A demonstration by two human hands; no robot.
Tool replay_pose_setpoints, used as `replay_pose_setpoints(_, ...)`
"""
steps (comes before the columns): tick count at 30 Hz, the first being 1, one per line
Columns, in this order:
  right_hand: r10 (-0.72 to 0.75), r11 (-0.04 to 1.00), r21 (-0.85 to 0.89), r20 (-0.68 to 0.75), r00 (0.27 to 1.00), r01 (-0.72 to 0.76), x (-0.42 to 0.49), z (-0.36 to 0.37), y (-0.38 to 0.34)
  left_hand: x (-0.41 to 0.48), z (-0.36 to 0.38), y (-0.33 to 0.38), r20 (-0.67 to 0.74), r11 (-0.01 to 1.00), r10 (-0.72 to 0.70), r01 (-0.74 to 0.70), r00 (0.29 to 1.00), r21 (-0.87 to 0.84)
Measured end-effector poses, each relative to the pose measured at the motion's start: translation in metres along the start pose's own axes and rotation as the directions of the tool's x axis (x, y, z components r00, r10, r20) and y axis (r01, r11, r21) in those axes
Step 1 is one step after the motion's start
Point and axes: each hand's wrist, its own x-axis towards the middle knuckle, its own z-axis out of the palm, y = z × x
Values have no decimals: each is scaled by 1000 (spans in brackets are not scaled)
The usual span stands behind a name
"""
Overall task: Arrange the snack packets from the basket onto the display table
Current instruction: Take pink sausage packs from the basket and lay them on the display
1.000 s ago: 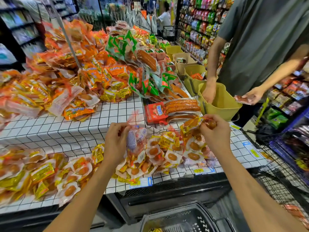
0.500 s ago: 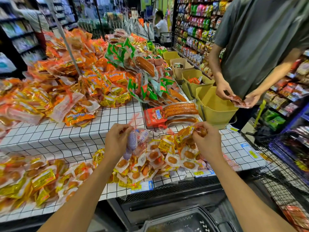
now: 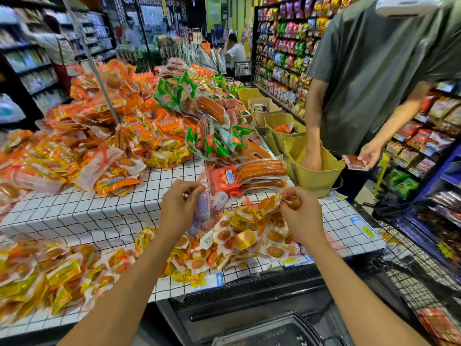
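My left hand (image 3: pixel 178 208) grips a clear net bundle of pale sausage packets (image 3: pixel 207 206) above the front tier of the checked display table (image 3: pixel 82 211). My right hand (image 3: pixel 303 218) pinches an orange-yellow snack packet (image 3: pixel 269 203) at its end, holding it over a heap of small sausage packets (image 3: pixel 239 240) on the table. A dark basket (image 3: pixel 269 330) sits low at the bottom edge, below the table front.
Large piles of orange packets (image 3: pixel 82 143) and green-labelled sausages (image 3: pixel 199 113) fill the upper tier. Red sausage packs (image 3: pixel 249 173) lie just behind my hands. A person in a grey shirt (image 3: pixel 369 78) reaches into a yellow bin (image 3: pixel 316 176) at right. Snack shelves line the right aisle.
Both hands stayed above the heap with their packets; my right hand shifted slightly left and down. The other person put a hand back into the yellow bin.
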Motion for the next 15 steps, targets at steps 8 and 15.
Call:
replay_pose_setpoints(8, 22, 1000, -9, 88, 996, -21, -36, -25, 9, -59, -7, 18, -9, 999, -51, 51, 999, 16)
replay_pose_setpoints(15, 41, 999, -31, 181, 983, -36, -90, -31, 16, -126, -16, 8, -14, 993, -77, 78, 997, 93)
